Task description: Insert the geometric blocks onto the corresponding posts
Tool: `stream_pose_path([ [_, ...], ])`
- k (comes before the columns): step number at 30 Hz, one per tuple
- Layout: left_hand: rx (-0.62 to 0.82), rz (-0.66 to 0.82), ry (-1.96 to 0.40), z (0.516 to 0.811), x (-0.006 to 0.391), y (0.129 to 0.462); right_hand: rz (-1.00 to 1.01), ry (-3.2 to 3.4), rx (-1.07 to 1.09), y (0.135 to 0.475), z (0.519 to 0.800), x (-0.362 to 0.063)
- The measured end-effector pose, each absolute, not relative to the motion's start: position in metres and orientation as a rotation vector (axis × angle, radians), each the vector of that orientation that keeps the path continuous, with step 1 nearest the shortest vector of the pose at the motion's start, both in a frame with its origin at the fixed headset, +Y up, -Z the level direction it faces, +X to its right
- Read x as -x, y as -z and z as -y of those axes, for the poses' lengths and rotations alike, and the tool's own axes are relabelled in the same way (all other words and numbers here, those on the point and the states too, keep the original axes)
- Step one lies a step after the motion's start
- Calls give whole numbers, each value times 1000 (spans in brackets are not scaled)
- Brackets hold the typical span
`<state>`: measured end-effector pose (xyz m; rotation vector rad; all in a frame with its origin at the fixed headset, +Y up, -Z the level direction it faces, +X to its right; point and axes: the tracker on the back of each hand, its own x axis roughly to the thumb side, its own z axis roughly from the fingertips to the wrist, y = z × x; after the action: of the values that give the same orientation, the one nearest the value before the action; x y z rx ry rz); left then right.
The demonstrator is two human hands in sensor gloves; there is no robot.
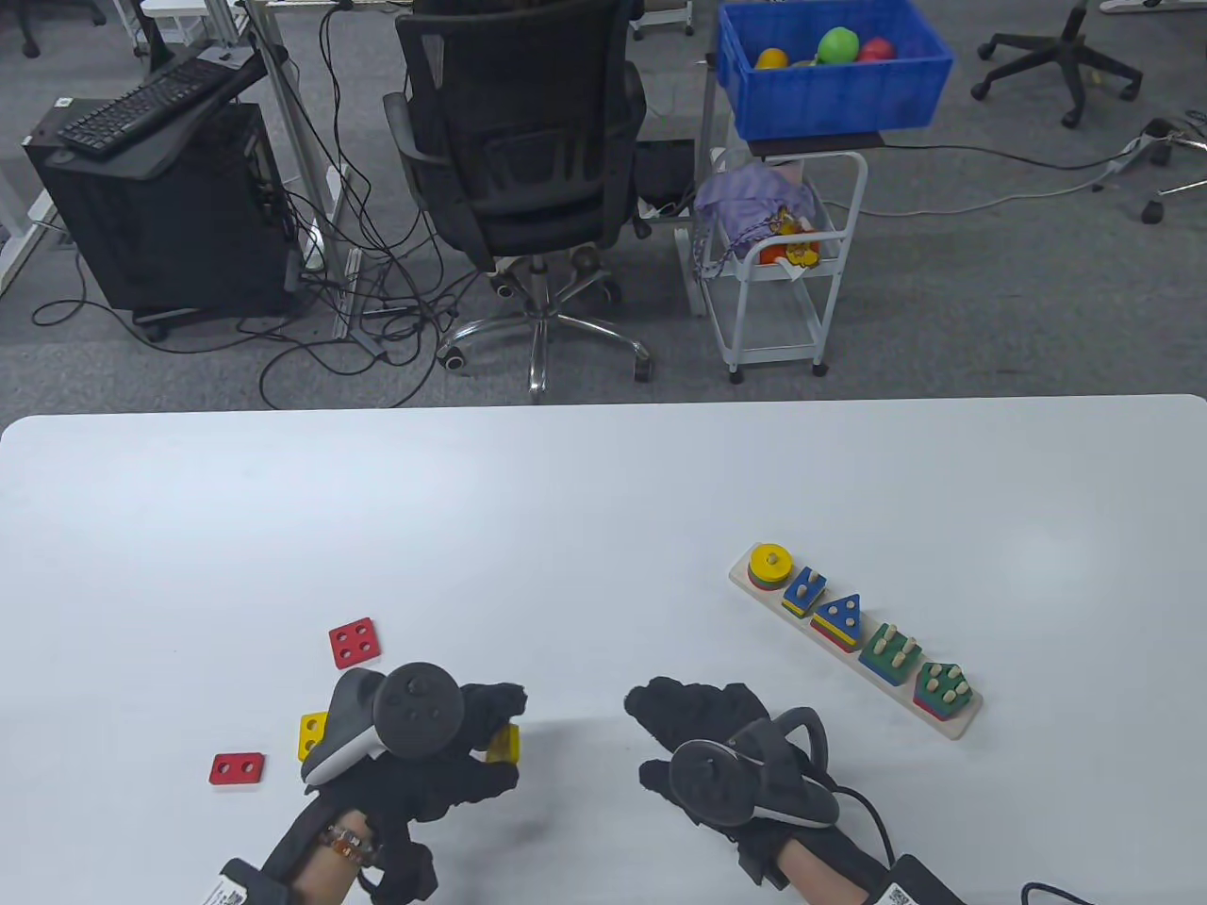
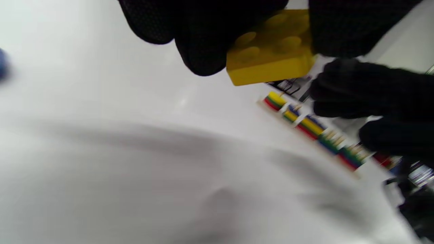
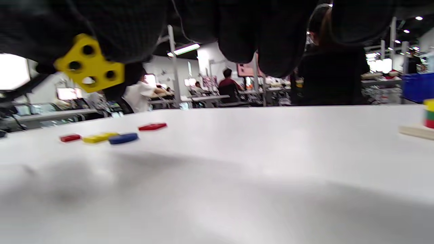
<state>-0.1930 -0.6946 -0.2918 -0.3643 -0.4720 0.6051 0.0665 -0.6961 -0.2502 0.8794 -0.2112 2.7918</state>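
White and wide, the bench [image 1: 603, 490] fills the lower half of the table view, with an office chair [image 1: 519, 170], a computer tower [image 1: 160, 207] and a cart carrying a blue bin [image 1: 830, 66] on the grey floor behind it. On the bench's right side lies the wooden peg board [image 1: 853, 637], set at a slant, its five post groups each stacked with coloured blocks. Near the left hand [image 1: 424, 745] lie a red four-hole square block [image 1: 355, 643], a red two-hole block [image 1: 237, 769] and a yellow block [image 1: 312, 736] partly hidden under the tracker. The left hand's fingers curl around a yellow pentagon block [image 1: 503, 745] at their tips, held above the bench. The right hand [image 1: 726, 754] hovers well apart from it, fingers bent, gripping nothing that can be seen.

From the left wrist view, blurred, the gloved fingers [image 2: 203, 40] pinch the yellow pentagon block [image 2: 271, 51] from both sides, its hole marks facing up. Beyond it the peg board [image 2: 315, 132] shows across the bench, and the right hand [image 2: 373, 98] enters from the right.

From the right wrist view, the right hand's fingers [image 3: 251, 34] hang loosely curved with nothing between them. At upper left the yellow pentagon block [image 3: 90, 64] sits in the left hand's grip, clear of the bench. Farther back lie a red block [image 3: 70, 137], a yellow block [image 3: 98, 137], a blue block [image 3: 123, 138] and another red block [image 3: 152, 126]. The peg board's end [image 3: 418, 130] shows at the right edge.
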Motion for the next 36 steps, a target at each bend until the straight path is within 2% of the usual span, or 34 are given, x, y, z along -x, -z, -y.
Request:
stream_pose_path([
  [4,503,462,-1048,700,180,302,379,-2628,-954,244,681,-51],
  [9,636,472,-1346,707,168,302,586,-2553,-955,241,671,-42],
  [11,673,498,-1390,709,166,302,638,-2500,-930,241,668,-44],
  [20,746,549,-1380,712,164,303,550,-2405,-950,244,664,-48],
  [22,728,546,-1389,712,164,302,547,-2418,-945,245,663,-50],
  [27,469,427,-1142,708,183,299,592,-2480,-852,252,658,-68],
  [33,192,281,-576,702,233,297,580,-2672,-654,267,650,-115],
  [36,129,219,-370,705,255,291,527,-2796,-569,273,649,-140],
])
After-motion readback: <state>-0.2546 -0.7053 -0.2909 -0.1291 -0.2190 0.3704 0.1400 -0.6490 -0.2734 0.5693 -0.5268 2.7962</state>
